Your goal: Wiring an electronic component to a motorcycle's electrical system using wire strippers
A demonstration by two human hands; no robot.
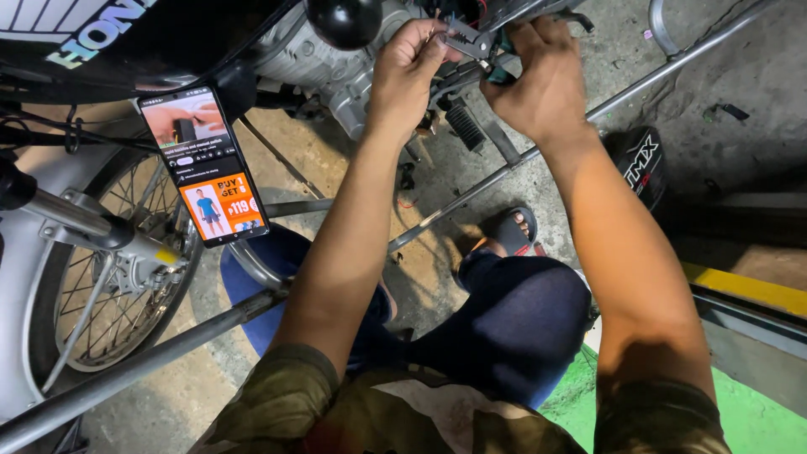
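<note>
Head view, looking down: your two hands meet at the top centre of the frame, up against the underside of a motorcycle engine. Your right hand is wrapped around the green grips of a pair of pliers, fingers closed tight on the handles, with the metal jaws pointing left toward your other hand. Your left hand is just beside it, its fingers curled and pinched close at the plier tips (what they pinch is too small to tell, though thin wires show there). Below the hands a black footpeg sticks out from the bike. A phone with a lit screen hangs in the upper left of the frame, above the spoked wheel at the left edge. A long grey metal bar runs diagonally from lower left to upper right, passing under your forearms. Your knees in dark blue trousers fill the lower centre, and one sandalled foot rests on the concrete floor near the middle.
</note>
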